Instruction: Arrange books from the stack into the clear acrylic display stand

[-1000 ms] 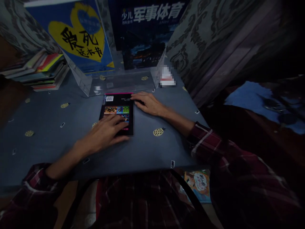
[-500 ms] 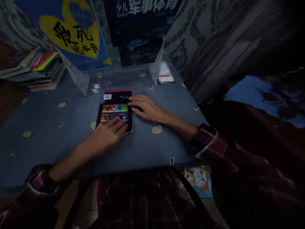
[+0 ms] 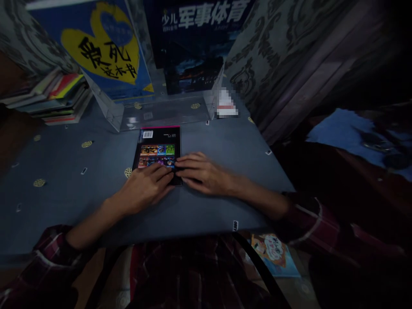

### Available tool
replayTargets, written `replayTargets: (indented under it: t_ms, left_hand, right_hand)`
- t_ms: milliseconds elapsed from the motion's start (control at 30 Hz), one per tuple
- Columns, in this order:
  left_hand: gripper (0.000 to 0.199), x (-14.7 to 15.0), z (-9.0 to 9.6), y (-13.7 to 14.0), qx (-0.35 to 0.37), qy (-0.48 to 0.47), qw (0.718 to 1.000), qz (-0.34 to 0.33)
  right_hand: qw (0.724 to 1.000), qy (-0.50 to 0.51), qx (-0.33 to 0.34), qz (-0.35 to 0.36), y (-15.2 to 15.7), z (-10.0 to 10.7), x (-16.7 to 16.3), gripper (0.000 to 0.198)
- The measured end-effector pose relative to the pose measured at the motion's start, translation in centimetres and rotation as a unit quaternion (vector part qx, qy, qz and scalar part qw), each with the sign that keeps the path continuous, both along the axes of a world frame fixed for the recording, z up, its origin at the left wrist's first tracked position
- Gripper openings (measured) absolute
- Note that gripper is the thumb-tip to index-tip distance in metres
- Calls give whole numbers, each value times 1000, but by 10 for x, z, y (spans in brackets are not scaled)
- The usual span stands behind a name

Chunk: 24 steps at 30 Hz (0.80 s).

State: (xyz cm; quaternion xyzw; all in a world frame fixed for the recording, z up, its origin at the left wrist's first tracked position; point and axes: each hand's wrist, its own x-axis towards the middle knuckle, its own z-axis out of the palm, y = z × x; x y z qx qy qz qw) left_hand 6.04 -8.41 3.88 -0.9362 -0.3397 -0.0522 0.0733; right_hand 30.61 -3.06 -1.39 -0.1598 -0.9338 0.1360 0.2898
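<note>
A dark book [image 3: 157,139] lies closed on the table, back cover up, with a barcode at its upper left, rows of small coloured pictures and a pink strip along the far edge. My left hand [image 3: 146,186] rests across its near part, fingers stretched out over the cover and hiding the near left corner. At the book's right edge is my right hand [image 3: 206,174], its fingers extended with the tips touching the near right side. Neither hand lifts the book.
Beyond the book, a clear acrylic stand [image 3: 167,112] holds a blue-and-yellow book [image 3: 106,51] and a dark blue book [image 3: 193,51]. Piled books [image 3: 61,101] sit at the far left of the patterned table [image 3: 80,193]. Below the near edge is another book [image 3: 275,253].
My right hand has slid toward me along the book's right edge, from its upper part to its lower part. The left hand stays on the cover. The view has shifted slightly.
</note>
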Motion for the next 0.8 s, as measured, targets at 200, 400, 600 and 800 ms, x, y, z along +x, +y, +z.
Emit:
replayTargets:
  t_ms: [200,400,600,800]
  left_hand:
    - [33,-29,0,23,-36,-64,990,119]
    - [45,-55,-19,48,-87,-137,946,280]
    - [47,-59,-24,52,-207,-360,865,283]
    - [60,-55,-14,53,-358,-662,577,315]
  right_hand:
    - [998,-56,36,17,-23,10,8,29]
    - [997,-64,18,-48,-19,4,8,30]
    - [993,-97,22,-69,-15,-8,7,54]
    - [992,-99,24,-75,-19,-1,8,58]
